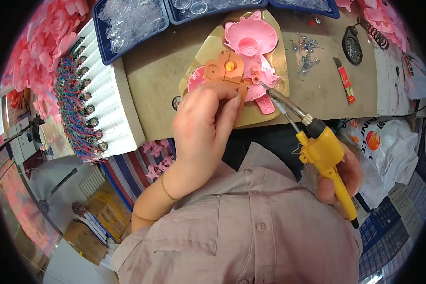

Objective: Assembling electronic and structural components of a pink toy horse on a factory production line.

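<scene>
My left hand (201,123) is closed, thumb and fingers pinching the near edge of a flat orange-brown plastic piece (218,60) with a round yellow spot on it. My right hand (350,173) grips a yellow soldering gun (321,150) with a thin tube beside its metal tip. That tip points up and left, close to a small orange ring-shaped part (255,79) on a pink plastic shell (265,71). Another pink shell, shaped like an animal head (253,35), lies beyond it. The shells rest on a shiny tan tray (278,47), partly covered by my left hand and the orange-brown piece.
Blue bins (99,45) of clear plastic parts line the back. At left, a white ridged tray (113,104) carries wired round parts (75,109). Small metal components (306,52), a red-and-green tube (346,85) and a black coiled-wire stand (352,45) lie at right.
</scene>
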`<move>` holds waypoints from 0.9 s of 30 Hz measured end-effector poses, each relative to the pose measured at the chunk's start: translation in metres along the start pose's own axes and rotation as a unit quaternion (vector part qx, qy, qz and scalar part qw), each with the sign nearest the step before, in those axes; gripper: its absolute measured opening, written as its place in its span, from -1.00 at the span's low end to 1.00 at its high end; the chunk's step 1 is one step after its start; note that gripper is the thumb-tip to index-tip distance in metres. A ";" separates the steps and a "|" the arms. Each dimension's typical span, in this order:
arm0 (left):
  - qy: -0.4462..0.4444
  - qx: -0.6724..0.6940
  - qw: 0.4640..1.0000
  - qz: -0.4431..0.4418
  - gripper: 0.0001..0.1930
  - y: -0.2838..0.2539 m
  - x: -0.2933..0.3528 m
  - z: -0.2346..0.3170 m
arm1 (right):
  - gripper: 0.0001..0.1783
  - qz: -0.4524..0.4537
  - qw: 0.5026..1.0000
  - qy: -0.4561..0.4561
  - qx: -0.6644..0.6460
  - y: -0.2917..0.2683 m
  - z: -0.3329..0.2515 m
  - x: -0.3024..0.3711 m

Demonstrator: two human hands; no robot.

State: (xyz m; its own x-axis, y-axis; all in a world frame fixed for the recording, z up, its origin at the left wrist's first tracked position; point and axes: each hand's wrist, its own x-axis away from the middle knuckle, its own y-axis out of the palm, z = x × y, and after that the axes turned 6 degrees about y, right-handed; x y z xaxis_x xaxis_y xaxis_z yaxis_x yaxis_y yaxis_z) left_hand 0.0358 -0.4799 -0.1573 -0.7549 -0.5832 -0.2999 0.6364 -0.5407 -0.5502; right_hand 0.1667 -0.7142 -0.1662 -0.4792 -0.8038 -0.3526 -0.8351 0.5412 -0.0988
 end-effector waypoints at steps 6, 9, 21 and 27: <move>0.030 -0.020 0.998 0.058 -0.88 0.012 0.008 -0.007 | -0.32 -0.043 0.987 0.006 0.153 -0.001 -0.008 -0.002; 0.032 -0.034 0.998 0.044 -0.87 0.010 0.007 -0.006 | -0.33 -0.043 0.986 -0.001 0.159 0.003 -0.006 -0.003; 0.032 -0.019 0.998 0.052 -0.86 0.011 0.010 -0.008 | -0.33 -0.030 0.995 0.004 0.100 0.010 -0.003 -0.005; 0.028 -0.022 0.998 0.042 -0.86 0.011 0.010 -0.008 | -0.40 -0.072 0.996 0.024 0.040 0.009 -0.003 -0.010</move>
State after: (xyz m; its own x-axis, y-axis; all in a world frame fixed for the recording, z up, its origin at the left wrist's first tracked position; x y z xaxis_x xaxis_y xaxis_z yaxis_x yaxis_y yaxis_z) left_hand 0.0336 -0.4872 -0.1724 -0.7076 -0.5902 -0.3885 0.6910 -0.4631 -0.5551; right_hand 0.1638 -0.7020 -0.1611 -0.3695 -0.8847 -0.2841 -0.8733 0.4351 -0.2191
